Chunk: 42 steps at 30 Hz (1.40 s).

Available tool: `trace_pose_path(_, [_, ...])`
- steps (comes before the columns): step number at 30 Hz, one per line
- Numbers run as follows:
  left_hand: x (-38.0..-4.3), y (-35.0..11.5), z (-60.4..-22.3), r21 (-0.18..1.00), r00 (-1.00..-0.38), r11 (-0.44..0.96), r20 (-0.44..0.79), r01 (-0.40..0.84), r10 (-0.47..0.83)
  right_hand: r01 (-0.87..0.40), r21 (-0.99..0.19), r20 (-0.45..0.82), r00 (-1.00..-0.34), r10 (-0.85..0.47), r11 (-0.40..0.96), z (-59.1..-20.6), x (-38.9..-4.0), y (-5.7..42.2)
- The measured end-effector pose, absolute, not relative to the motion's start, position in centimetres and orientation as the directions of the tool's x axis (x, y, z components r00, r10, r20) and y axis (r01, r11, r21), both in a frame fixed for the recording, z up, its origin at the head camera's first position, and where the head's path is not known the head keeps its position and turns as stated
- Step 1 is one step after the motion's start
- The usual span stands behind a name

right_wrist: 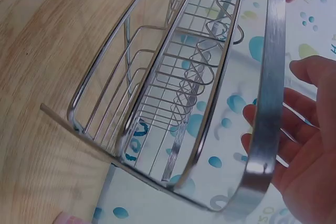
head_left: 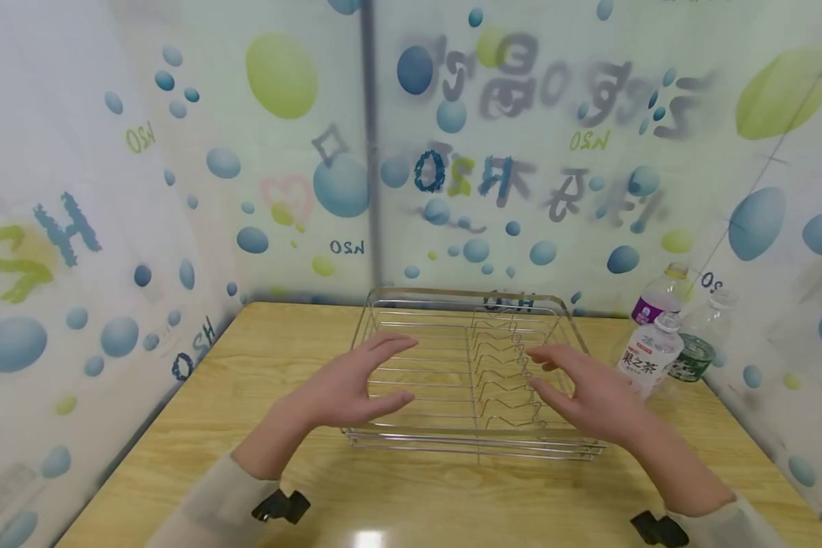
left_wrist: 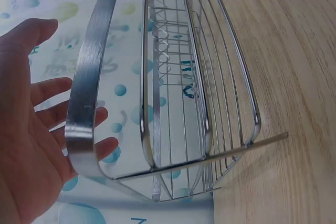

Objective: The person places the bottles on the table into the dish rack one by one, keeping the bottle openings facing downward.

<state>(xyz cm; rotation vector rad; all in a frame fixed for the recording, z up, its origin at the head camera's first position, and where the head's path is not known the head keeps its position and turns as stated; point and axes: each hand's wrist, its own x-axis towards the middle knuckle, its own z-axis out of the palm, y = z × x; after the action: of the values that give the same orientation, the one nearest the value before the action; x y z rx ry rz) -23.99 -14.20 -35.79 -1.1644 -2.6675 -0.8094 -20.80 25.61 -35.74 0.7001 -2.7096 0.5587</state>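
A metal wire dish rack (head_left: 476, 441) stands on the wooden table, with a row of bent wire dividers (head_left: 510, 373) on its right half. My left hand (head_left: 356, 384) hovers over the rack's left part, its fingers spread and holding nothing. Over the right part is my right hand (head_left: 589, 388), fingers relaxed and bare. In the left wrist view the left hand (left_wrist: 37, 129) lies beside the rack's flat metal rim (left_wrist: 89, 77), thumb apart from it. The right wrist view has the right hand (right_wrist: 304, 135) beside the flat rim (right_wrist: 269, 87); whether it touches cannot be told.
At the table's right back stand a bottle with a purple label (head_left: 647, 308), a clear bottle with a white label (head_left: 647, 358) and a clear bottle with a green label (head_left: 692, 356). A patterned curtain (head_left: 301, 251) encloses the wooden table (head_left: 260, 358) at the back and sides.
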Motion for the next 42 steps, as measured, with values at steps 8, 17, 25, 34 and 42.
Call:
trace_pose_path(8, [-23.8,-15.9,-35.9,0.479,-0.695,0.508,0.414,0.716,0.588,-0.526,-0.298,0.45,-0.813,-0.369,0.796,-35.5,-20.3,27.1])
trace_pose_path(17, [-23.9,-18.2,-36.7,0.503,-0.718,0.512,0.486,0.696,0.499,-0.511,-0.32,0.507,-0.804,-0.312,0.798,-35.2,-19.7,28.9])
trace_pose_path(25, [-24.8,-19.7,-39.1,0.567,-0.806,0.574,0.403,0.591,0.432,-0.534,-0.353,0.617,-0.75,-0.238,0.768,-35.5,-19.2,30.6])
trace_pose_path(34, [-25.2,-20.6,-41.3,0.652,-0.862,0.579,0.264,0.489,0.432,-0.528,-0.402,0.68,-0.719,-0.142,0.748,-36.1,-18.8,32.2])
trace_pose_path(42, [-25.2,-20.7,-41.7,0.776,-0.884,0.496,0.162,0.389,0.439,-0.511,-0.394,0.781,-0.625,-0.015,0.764,-36.6,-18.9,33.5])
